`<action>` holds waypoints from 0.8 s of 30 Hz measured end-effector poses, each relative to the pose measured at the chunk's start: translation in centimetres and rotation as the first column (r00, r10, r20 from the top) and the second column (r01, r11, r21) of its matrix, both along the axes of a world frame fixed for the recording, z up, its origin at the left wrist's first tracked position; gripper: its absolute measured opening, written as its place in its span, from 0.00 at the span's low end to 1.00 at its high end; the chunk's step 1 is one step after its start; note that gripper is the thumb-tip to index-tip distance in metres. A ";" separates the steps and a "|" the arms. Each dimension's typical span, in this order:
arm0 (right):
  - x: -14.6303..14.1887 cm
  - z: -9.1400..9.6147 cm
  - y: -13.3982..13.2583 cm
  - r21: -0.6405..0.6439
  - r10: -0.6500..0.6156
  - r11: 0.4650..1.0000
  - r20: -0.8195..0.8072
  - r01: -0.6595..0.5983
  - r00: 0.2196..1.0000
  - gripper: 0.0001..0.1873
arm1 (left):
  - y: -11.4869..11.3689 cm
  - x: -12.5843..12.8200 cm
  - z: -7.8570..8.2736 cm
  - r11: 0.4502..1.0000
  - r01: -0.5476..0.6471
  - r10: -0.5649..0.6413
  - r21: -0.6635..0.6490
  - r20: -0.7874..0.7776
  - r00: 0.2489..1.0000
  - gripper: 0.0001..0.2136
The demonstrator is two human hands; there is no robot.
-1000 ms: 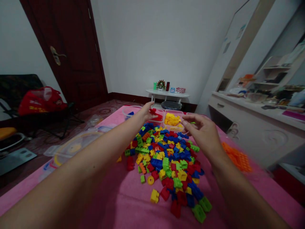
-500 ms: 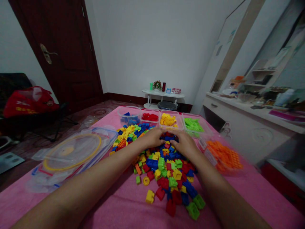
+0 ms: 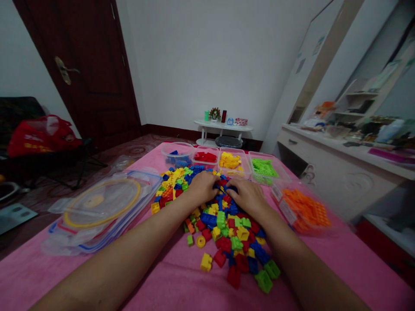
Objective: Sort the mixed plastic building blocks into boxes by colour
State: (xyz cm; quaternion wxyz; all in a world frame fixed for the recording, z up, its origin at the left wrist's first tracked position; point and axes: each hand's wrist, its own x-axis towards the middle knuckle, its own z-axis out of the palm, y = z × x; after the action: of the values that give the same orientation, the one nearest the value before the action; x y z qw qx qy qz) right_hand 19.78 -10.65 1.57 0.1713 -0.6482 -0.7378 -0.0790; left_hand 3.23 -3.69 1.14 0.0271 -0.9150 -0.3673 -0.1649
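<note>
A mixed heap of toy building bricks [image 3: 223, 220] in red, yellow, blue, green and orange covers the middle of the pink cloth. My left hand [image 3: 203, 186] rests in the far part of this heap, its fingers curled down among the bricks and its thumb pointing inward. Close by on the right, my right hand [image 3: 248, 193] has its fingers bent and thumb turned in toward the left one. Dark blue bricks show around both sets of fingertips. What either hand pinches is too small and covered to make out.
Behind the heap stand clear tubs of blue bricks [image 3: 177, 160], red bricks [image 3: 205, 157], yellow bricks [image 3: 230, 161] and green bricks [image 3: 265, 167]. A tub of orange bricks [image 3: 304, 210] is at right. Stacked clear lids [image 3: 103, 207] lie at left on the pink cloth [image 3: 175, 280].
My left hand has shifted slightly left and down, and my right hand slightly left, with a small gap now between their fingertips. The view has moved a little.
</note>
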 end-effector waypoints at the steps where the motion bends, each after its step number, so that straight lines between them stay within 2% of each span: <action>1: 0.1 0.3 0.0 0.029 -0.003 1.000 -0.043 0.004 0.999 0.11 | 0.0 -0.1 0.1 1.000 -0.010 0.010 0.002 0.000 1.000 0.13; 4: 0.7 1.5 0.2 0.086 -0.006 0.996 -0.270 0.030 0.963 0.11 | -0.1 -0.2 0.2 0.999 -0.036 0.035 0.009 0.018 0.999 0.14; 7: 1.2 2.7 0.3 0.102 0.042 0.995 -0.574 0.020 0.818 0.12 | 0.0 -0.3 0.2 0.999 -0.029 0.030 -0.020 0.059 0.998 0.15; 10: 1.3 3.2 0.4 0.122 0.091 0.993 -0.716 -0.005 0.692 0.13 | 0.6 -0.5 0.5 0.996 -0.035 0.050 -0.080 0.192 0.980 0.17; 12: 1.0 3.2 0.3 0.131 0.111 0.991 -0.730 -0.021 0.674 0.13 | 0.9 -0.5 0.7 0.982 -0.001 0.066 -0.191 0.331 0.941 0.18; 13: 0.9 3.2 0.3 0.140 0.122 0.990 -0.726 -0.029 0.677 0.13 | 0.9 -0.4 0.9 0.956 0.046 0.082 -0.289 0.415 0.906 0.18; 14: 0.7 3.1 0.3 0.150 0.133 0.988 -0.720 -0.035 0.682 0.12 | 0.9 -0.3 1.1 0.904 0.119 0.116 -0.412 0.501 0.857 0.17; 15: 0.4 3.1 0.2 0.160 0.143 0.986 -0.710 -0.040 0.689 0.12 | 0.9 -0.2 1.4 0.814 0.215 0.174 -0.539 0.581 0.795 0.16; 16: 0.1 3.2 0.1 0.169 0.149 0.985 -0.697 -0.041 0.701 0.11 | 0.7 -0.1 1.6 0.688 0.326 0.261 -0.649 0.640 0.723 0.15; 18: -0.5 3.3 -0.2 0.183 0.156 0.982 -0.650 -0.046 0.744 0.11 | 0.3 0.0 2.0 0.360 0.538 0.471 -0.763 0.646 0.601 0.12; 19: -0.8 3.4 -0.3 0.194 0.165 0.980 -0.615 -0.055 0.771 0.10 | 0.1 0.1 2.2 0.187 0.617 0.555 -0.764 0.601 0.575 0.12; 21: -1.5 3.6 -0.7 0.208 0.199 0.973 -0.523 -0.102 0.829 0.09 | -0.2 0.2 2.3 -0.114 0.708 0.629 -0.697 0.501 0.594 0.15; 22: -1.8 3.6 -0.8 0.211 0.218 0.969 -0.480 -0.129 0.850 0.09 | -0.3 0.2 2.2 -0.229 0.723 0.629 -0.651 0.468 0.621 0.17; 23: -2.0 3.7 -0.9 0.213 0.235 0.965 -0.446 -0.152 0.864 0.10 | -0.5 0.3 2.1 -0.316 0.731 0.621 -0.605 0.451 0.641 0.19; 24: -2.2 3.8 -1.0 0.219 0.246 0.962 -0.423 -0.165 0.872 0.10 | -0.6 0.4 1.9 -0.374 0.738 0.616 -0.562 0.444 0.651 0.19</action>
State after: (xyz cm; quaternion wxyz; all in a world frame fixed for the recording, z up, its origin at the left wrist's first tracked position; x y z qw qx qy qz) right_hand 17.59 -11.70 5.33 0.3999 -0.5488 -0.7336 0.0256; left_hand 3.67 -4.29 3.02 -0.9084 -0.3321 -0.2138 -0.1372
